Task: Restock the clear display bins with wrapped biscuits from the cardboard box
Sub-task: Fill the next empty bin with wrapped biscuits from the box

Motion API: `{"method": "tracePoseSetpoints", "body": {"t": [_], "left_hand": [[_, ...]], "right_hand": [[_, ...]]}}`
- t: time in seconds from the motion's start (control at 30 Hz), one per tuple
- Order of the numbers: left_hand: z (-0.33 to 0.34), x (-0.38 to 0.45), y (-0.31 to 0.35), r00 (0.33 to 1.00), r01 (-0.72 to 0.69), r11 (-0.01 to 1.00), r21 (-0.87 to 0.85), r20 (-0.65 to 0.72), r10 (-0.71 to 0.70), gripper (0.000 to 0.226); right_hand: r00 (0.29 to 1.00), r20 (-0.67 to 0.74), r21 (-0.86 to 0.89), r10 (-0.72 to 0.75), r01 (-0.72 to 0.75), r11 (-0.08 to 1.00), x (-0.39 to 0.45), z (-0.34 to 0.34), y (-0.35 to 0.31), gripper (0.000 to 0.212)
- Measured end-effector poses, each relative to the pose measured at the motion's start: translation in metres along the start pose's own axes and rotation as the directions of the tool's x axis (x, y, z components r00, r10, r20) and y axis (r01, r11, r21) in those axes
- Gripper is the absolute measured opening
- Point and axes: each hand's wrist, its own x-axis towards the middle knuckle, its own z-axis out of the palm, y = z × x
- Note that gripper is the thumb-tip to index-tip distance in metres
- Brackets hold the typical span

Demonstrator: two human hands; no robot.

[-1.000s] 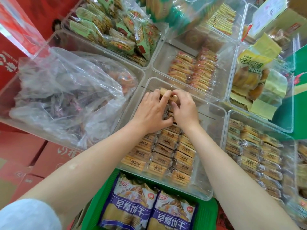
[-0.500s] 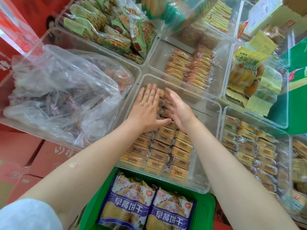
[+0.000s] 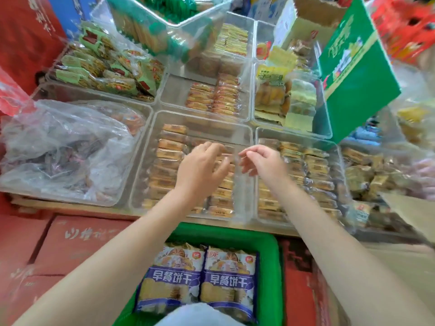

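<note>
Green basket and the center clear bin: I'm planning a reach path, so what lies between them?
In the head view, only the wooden shelf edge separates the green basket from the center clear bin; the left forearm crosses above.

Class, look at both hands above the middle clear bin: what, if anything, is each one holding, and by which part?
Nothing. The left hand and right hand hover empty, fingers loosely curled, over the wrapped biscuits.

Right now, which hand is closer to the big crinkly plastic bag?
Left. The left hand hovers over the middle bin, one bin right of the plastic bag. The right hand is farther right.
</note>
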Motion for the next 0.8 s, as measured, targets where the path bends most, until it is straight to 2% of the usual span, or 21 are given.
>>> {"method": "tracePoseSetpoints", "body": {"t": [0.1, 0.17, 0.23, 0.33, 0.43, 0.5, 0.53, 0.6, 0.67, 0.73, 0.8], "left_hand": [[0.025, -0.033, 0.066, 0.974, 0.002, 0.999, -0.039, 0.225, 0.007, 0.023], [0.044, -0.057, 0.112, 0.905, -0.012, 0.996, -0.091, 0.422, 0.049, 0.027], [0.065, -0.081, 0.16, 0.828, -0.055, 0.99, -0.127, 0.548, 0.117, 0.03], [0.101, -0.113, 0.235, 0.793, -0.175, 0.97, -0.169, 0.559, 0.24, 0.03], [0.144, -0.145, 0.309, 0.811, -0.342, 0.913, -0.222, 0.421, 0.406, 0.026], [0.18, -0.164, 0.354, 0.785, -0.414, 0.878, -0.241, 0.395, 0.478, 0.023], [0.199, -0.172, 0.374, 0.779, -0.427, 0.872, -0.24, 0.391, 0.489, 0.024], [0.237, -0.185, 0.403, 0.795, -0.434, 0.878, -0.203, 0.373, 0.479, 0.032], [0.267, -0.197, 0.42, 0.833, -0.424, 0.905, -0.043, 0.374, 0.408, 0.029], [0.279, -0.199, 0.424, 0.865, -0.413, 0.905, 0.103, 0.356, 0.354, 0.023], [0.283, -0.198, 0.427, 0.919, -0.328, 0.923, 0.199, 0.293, 0.263, 0.02]], "right_hand": [[0.996, -0.068, -0.008, -0.058, 0.058, 0.998, -0.061, -0.048, 0.015, 0.022], [0.989, -0.117, -0.01, -0.085, 0.085, 0.996, -0.106, -0.083, 0.032, 0.022], [0.976, -0.193, -0.011, -0.101, 0.101, 0.995, -0.151, -0.122, 0.054, 0.022], [0.933, -0.338, -0.039, -0.126, 0.12, 0.992, -0.211, -0.188, 0.097, 0.024], [0.873, -0.468, -0.074, -0.14, 0.119, 0.99, -0.26, -0.256, 0.149, 0.023], [0.851, -0.513, -0.107, -0.115, 0.069, 0.992, -0.281, -0.3, 0.189, 0.022], [0.857, -0.508, -0.14, -0.089, 0.02, 0.99, -0.288, -0.323, 0.211, 0.022], [0.921, -0.39, -0.289, -0.002, -0.12, 0.95, -0.295, -0.366, 0.255, 0.017], [0.973, -0.161, -0.585, 0.164, -0.228, 0.778, -0.297, -0.405, 0.298, 0.013], [0.936, 0.02, -0.818, 0.352, -0.187, 0.544, -0.298, -0.423, 0.33, 0.025], [0.879, 0.113, -0.912, 0.464, -0.093, 0.399, -0.297, -0.429, 0.359, 0.043]]}}
